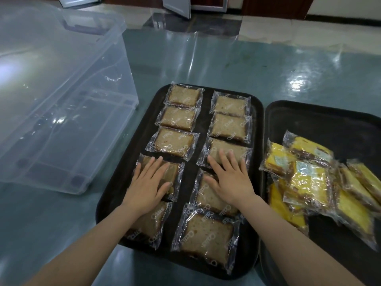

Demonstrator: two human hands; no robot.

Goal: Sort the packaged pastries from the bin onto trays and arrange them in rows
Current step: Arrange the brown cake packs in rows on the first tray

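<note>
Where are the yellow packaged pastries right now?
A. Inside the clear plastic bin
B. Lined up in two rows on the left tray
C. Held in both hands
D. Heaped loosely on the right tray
D: the yellow packaged pastries overlap in a heap on the right tray.

Brown pastries (177, 142) on black tray (256, 182); yellow pastries (307, 182).

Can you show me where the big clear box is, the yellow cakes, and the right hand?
clear bin (61, 112), head view, its side wall.
yellow cakes (309, 182), head view, middle packet.
right hand (233, 180), head view, its back.
</note>
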